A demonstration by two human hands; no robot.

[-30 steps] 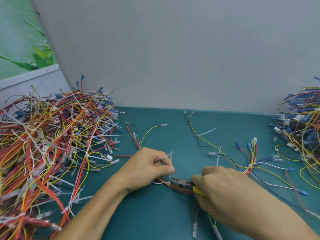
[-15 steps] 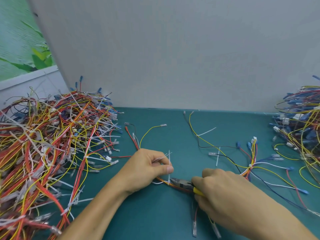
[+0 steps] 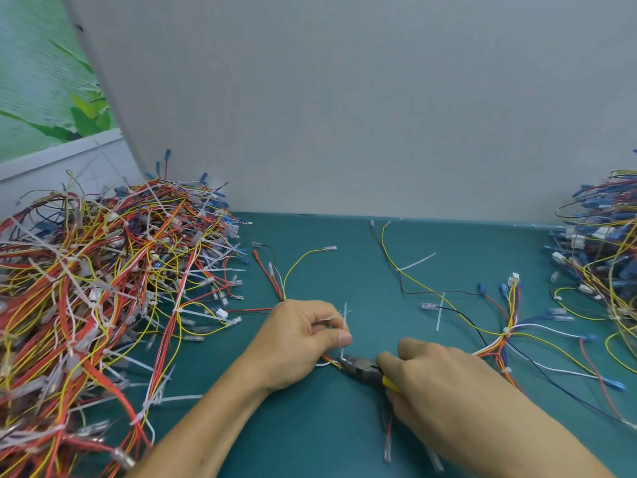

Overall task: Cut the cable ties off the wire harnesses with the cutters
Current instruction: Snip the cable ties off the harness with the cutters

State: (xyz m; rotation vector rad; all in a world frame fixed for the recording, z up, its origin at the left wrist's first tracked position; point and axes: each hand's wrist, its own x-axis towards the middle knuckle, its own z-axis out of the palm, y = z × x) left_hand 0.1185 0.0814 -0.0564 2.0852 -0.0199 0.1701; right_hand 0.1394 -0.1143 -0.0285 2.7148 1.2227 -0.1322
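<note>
Teal desk (image 3: 310, 443) carries everything. The left grip (image 3: 303, 343) pinches a white cable tie (image 3: 344, 317) and the wire harness (image 3: 329, 359) it binds. Just right of its thumb, the nose of the cutters (image 3: 360, 365) sits at the tie's foot. The right grip (image 3: 448, 388) wraps and mostly hides their yellow handles. A tangled harness pile (image 3: 96, 288) crowds the desk left of the left grip. Beyond the right grip lie a loose harness (image 3: 506, 334) and a cut tie (image 3: 440, 312), with another pile (image 3: 599, 257) farther right.
</note>
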